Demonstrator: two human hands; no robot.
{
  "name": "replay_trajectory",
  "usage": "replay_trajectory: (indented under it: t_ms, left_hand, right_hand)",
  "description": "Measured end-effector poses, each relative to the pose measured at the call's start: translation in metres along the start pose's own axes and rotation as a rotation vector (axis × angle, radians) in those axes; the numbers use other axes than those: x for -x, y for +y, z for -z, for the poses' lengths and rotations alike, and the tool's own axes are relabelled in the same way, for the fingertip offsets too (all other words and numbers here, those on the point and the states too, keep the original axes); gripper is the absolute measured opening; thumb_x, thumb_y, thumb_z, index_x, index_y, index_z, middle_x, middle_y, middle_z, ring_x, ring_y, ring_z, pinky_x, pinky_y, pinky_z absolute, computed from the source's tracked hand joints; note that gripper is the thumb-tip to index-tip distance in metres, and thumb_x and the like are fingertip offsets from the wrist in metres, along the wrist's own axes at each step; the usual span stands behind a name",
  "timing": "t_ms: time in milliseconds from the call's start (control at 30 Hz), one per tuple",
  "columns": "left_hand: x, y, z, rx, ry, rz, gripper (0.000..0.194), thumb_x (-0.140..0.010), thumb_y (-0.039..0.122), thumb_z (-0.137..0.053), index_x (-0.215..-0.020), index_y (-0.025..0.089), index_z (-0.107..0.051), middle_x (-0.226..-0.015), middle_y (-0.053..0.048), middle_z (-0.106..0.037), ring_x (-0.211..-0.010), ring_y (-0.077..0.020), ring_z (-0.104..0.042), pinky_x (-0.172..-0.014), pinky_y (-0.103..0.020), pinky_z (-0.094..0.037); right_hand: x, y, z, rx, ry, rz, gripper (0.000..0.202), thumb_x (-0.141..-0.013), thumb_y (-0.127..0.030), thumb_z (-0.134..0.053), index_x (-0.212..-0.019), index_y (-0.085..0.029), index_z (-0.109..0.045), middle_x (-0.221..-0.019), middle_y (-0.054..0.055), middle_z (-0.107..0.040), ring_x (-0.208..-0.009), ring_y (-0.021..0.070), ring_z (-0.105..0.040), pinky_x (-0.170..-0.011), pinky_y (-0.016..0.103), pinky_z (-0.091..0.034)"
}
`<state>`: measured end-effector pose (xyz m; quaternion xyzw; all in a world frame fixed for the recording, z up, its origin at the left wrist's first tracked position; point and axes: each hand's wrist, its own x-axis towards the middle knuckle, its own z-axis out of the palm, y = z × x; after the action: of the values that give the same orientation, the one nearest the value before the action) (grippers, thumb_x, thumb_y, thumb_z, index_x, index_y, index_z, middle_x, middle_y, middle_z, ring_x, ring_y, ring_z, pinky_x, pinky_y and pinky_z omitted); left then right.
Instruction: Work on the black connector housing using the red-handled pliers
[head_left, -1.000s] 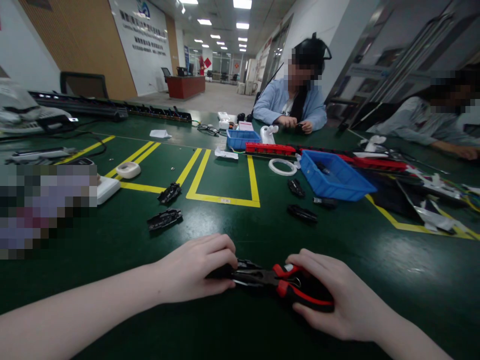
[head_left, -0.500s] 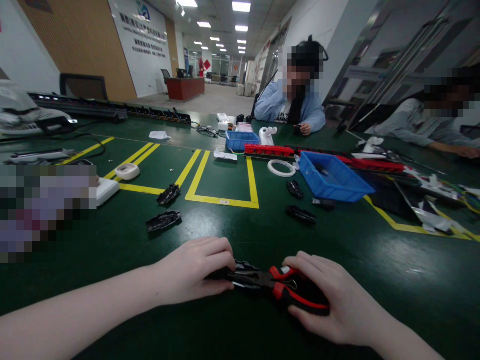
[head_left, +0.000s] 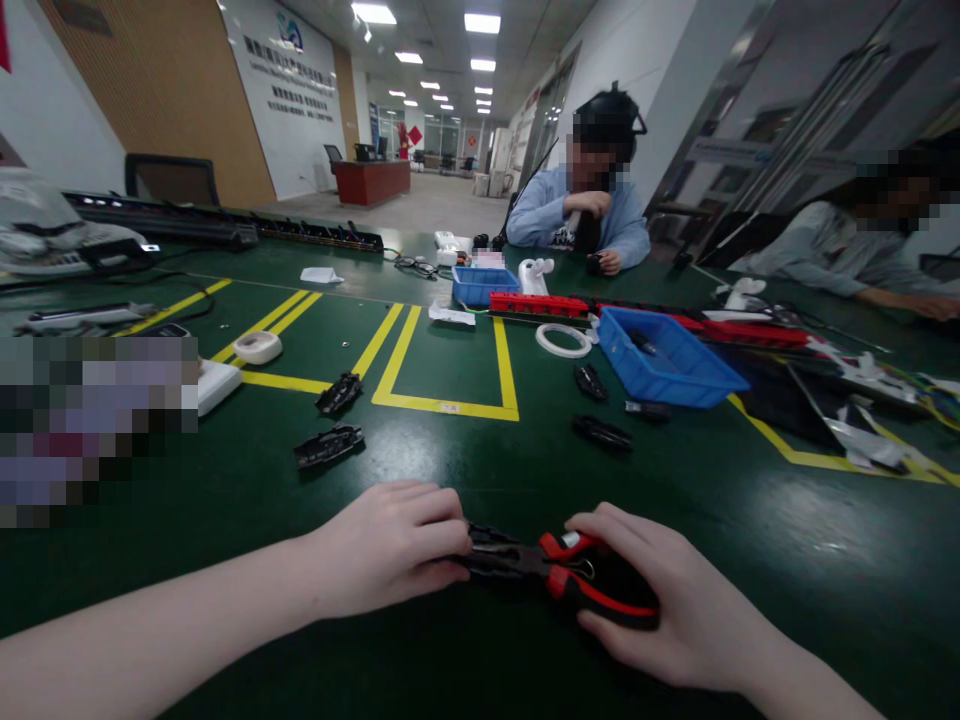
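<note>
My right hand [head_left: 652, 590] is wrapped round the red and black handles of a pair of pliers [head_left: 559, 568], whose jaws point left. The fingers of my left hand [head_left: 409, 540] are closed on a black plastic part [head_left: 491, 535] at the jaws. The pliers' jaws lie over that part; whether they pinch it cannot be made out. Two similar black parts [head_left: 330, 448] lie beyond my left hand on the green table [head_left: 450, 465], and several more [head_left: 602, 432] lie beyond the pliers to the right.
A blue bin [head_left: 675, 375] stands at the right, near a white tape ring [head_left: 563, 341] and red strips [head_left: 540, 304]. A smaller blue tray [head_left: 484, 287] is farther back. Two people sit across the table. A white box [head_left: 217, 385] lies left.
My left hand and the black part have shifted very slightly, and the part's lower edge no longer shines. The person opposite has lowered the head and the raised hand.
</note>
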<state>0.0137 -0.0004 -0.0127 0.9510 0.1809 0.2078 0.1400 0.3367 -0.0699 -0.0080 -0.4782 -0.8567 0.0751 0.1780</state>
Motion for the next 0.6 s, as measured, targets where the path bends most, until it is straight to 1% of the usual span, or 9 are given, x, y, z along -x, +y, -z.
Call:
replay_trajectory:
  t_ms: [100,233,333,433,500,533,600]
  left_hand:
    - [0.000,0.000,0.000,-0.025,-0.004,-0.012,0.007,-0.096,0.024,-0.063,-0.101,0.021,-0.058,-0.103,0.000,-0.065,-0.085,-0.0163,-0.062,-0.070,-0.029,-0.044]
    - [0.000,0.001,-0.001,-0.064,0.009,-0.012,0.005,-0.097,0.025,-0.061,-0.101,0.022,-0.059,-0.100,0.000,-0.065,-0.083,-0.0161,-0.062,-0.068,-0.030,-0.042]
    - [0.000,0.001,-0.001,-0.066,0.005,0.001,0.006,-0.097,0.024,-0.062,-0.101,0.022,-0.059,-0.099,0.000,-0.066,-0.083,-0.0164,-0.062,-0.067,-0.029,-0.042]
    - [-0.001,0.002,-0.001,-0.065,0.004,0.004,0.007,-0.095,0.024,-0.063,-0.101,0.022,-0.059,-0.099,0.000,-0.067,-0.082,-0.0166,-0.062,-0.067,-0.029,-0.043]
    - [-0.001,0.006,0.003,-0.052,0.032,0.006,0.010,-0.095,0.025,-0.064,-0.104,0.022,-0.060,-0.104,-0.002,-0.067,-0.087,-0.0177,-0.063,-0.072,-0.031,-0.046]
    - [0.000,0.008,0.006,-0.038,0.065,0.000,0.013,-0.096,0.025,-0.064,-0.108,0.022,-0.060,-0.108,-0.003,-0.068,-0.091,-0.0188,-0.064,-0.078,-0.032,-0.048]
    - [0.003,0.015,0.014,-0.008,0.172,-0.016,0.021,-0.098,0.027,-0.062,-0.118,0.022,-0.059,-0.117,-0.007,-0.067,-0.103,-0.0215,-0.063,-0.089,-0.037,-0.050]
  right_hand:
    - [-0.002,-0.005,0.002,-0.070,-0.004,-0.044,0.052,-0.077,-0.037,-0.071,-0.126,-0.026,-0.057,-0.116,0.008,-0.072,-0.105,0.0264,-0.071,-0.088,0.038,-0.058]
    - [-0.004,-0.011,0.005,-0.141,-0.022,-0.082,0.048,-0.078,-0.035,-0.069,-0.124,-0.024,-0.060,-0.110,0.008,-0.072,-0.095,0.0225,-0.072,-0.082,0.034,-0.058]
    - [-0.005,-0.012,0.006,-0.145,-0.022,-0.083,0.048,-0.078,-0.035,-0.068,-0.124,-0.024,-0.060,-0.108,0.008,-0.073,-0.092,0.0226,-0.072,-0.080,0.034,-0.059]
    - [-0.006,-0.011,0.008,-0.110,-0.010,-0.060,0.050,-0.076,-0.035,-0.070,-0.125,-0.026,-0.061,-0.111,0.008,-0.073,-0.095,0.0248,-0.072,-0.081,0.036,-0.060]
    - [-0.008,-0.012,0.010,-0.087,-0.014,-0.044,0.050,-0.076,-0.036,-0.071,-0.124,-0.026,-0.062,-0.112,0.009,-0.073,-0.096,0.0256,-0.072,-0.079,0.035,-0.060]
    - [-0.009,-0.012,0.010,-0.082,-0.020,-0.039,0.049,-0.076,-0.037,-0.071,-0.123,-0.026,-0.062,-0.112,0.009,-0.073,-0.096,0.0253,-0.073,-0.078,0.034,-0.061]
    - [-0.010,-0.012,0.010,-0.086,-0.034,-0.030,0.047,-0.076,-0.037,-0.070,-0.121,-0.026,-0.062,-0.110,0.009,-0.073,-0.093,0.0243,-0.073,-0.074,0.032,-0.061]
